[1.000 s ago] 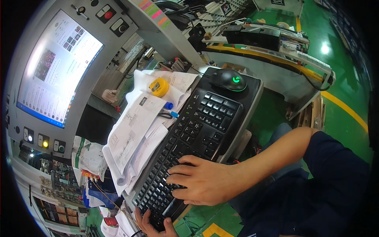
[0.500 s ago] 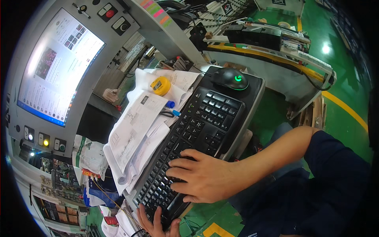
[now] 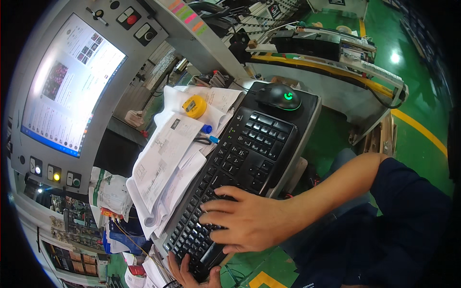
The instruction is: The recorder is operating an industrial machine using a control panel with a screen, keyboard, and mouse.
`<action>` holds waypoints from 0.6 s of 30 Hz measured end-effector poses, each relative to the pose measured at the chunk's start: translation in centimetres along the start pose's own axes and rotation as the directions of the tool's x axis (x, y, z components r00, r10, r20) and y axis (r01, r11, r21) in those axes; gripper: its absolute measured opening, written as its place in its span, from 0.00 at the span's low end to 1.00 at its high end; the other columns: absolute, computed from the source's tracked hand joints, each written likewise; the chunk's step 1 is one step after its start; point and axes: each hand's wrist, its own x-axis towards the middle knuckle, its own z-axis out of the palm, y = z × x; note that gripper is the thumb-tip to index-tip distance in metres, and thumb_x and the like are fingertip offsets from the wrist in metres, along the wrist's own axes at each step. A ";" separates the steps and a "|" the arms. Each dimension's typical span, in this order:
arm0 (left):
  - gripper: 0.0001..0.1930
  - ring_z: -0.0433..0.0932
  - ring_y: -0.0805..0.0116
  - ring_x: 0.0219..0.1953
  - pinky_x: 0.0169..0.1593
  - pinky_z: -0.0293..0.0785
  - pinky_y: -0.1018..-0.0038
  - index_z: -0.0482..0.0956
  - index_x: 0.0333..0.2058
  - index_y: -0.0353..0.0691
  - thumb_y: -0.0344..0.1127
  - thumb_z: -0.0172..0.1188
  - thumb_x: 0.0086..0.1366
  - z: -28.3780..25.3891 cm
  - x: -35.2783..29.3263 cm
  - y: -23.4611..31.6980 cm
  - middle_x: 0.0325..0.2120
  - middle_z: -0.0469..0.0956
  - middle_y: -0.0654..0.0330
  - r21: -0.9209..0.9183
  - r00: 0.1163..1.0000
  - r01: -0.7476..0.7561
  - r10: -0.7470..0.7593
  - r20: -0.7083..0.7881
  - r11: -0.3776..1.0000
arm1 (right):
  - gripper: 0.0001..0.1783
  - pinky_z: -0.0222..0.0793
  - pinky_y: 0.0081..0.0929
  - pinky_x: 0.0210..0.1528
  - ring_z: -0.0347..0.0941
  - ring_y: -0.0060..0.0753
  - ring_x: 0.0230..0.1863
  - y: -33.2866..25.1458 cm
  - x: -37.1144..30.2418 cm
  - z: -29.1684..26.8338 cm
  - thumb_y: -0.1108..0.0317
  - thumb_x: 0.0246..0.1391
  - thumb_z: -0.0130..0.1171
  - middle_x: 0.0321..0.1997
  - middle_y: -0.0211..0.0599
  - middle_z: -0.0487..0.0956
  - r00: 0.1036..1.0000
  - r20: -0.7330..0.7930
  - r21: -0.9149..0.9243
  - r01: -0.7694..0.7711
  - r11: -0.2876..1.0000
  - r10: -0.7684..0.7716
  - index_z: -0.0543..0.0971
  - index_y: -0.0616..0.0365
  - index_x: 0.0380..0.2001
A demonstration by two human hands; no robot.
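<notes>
A black keyboard [image 3: 240, 165] lies at a slant on a narrow shelf. My right hand [image 3: 252, 220] rests over its middle keys, fingers spread and bent, with nothing held. Over the keyboard's lower left end is my left hand [image 3: 192, 273], its fingers apart and partly cut off by the lower edge of the view. A black mouse [image 3: 278, 96] with a green lit mark sits beyond the keyboard's far end. Up at the left, a lit screen [image 3: 72, 86] shows a page with pictures and text.
Printed sheets [image 3: 161, 158] overlap beside the keyboard, with a yellow tape measure [image 3: 194, 106] and a blue-capped pen [image 3: 206, 129] on them. Push buttons and a switch [image 3: 145, 32] surround the screen. A white bag [image 3: 110, 192] stands below it. Machinery with a yellow rail [image 3: 331, 68] is behind.
My right hand has shifted slightly down and left over the keys, and its fingers have changed position. The fingers of my left hand have dropped a little. Page and mouse look unchanged.
</notes>
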 end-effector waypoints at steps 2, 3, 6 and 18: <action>0.43 0.66 0.34 0.79 0.80 0.61 0.40 0.81 0.69 0.37 0.60 0.81 0.63 0.0 -0.1 0.1 0.76 0.71 0.39 -0.018 1.000 0.023 -0.023 0.003 1.000 | 0.18 0.54 0.66 0.80 0.68 0.55 0.77 -0.4 -0.2 0.1 0.49 0.66 0.71 0.67 0.46 0.78 0.999 -0.001 0.044 0.032 0.999 -0.032 0.85 0.52 0.45; 0.43 0.66 0.35 0.79 0.80 0.61 0.40 0.81 0.69 0.37 0.60 0.81 0.64 0.0 -0.1 0.1 0.76 0.71 0.39 -0.036 0.999 0.032 -0.033 -0.009 0.999 | 0.18 0.55 0.66 0.80 0.68 0.54 0.77 -0.4 -0.2 0.1 0.50 0.65 0.71 0.66 0.46 0.79 1.000 0.000 0.044 0.029 0.999 -0.029 0.85 0.52 0.44; 0.43 0.66 0.35 0.79 0.80 0.61 0.40 0.81 0.70 0.37 0.61 0.80 0.65 0.2 -0.1 0.3 0.76 0.71 0.39 -0.070 0.997 0.058 -0.061 -0.037 0.996 | 0.17 0.55 0.66 0.80 0.69 0.53 0.76 -0.2 -0.2 0.1 0.51 0.65 0.72 0.65 0.45 0.79 1.000 0.000 0.043 0.022 0.999 -0.022 0.86 0.52 0.43; 0.42 0.69 0.35 0.76 0.78 0.63 0.41 0.80 0.70 0.37 0.60 0.78 0.67 0.3 0.0 0.4 0.73 0.74 0.40 -0.053 0.997 0.061 -0.064 -0.050 0.997 | 0.16 0.57 0.62 0.79 0.70 0.50 0.75 0.0 -0.3 0.2 0.52 0.64 0.71 0.66 0.45 0.79 0.999 0.022 0.018 -0.024 1.000 0.023 0.86 0.51 0.46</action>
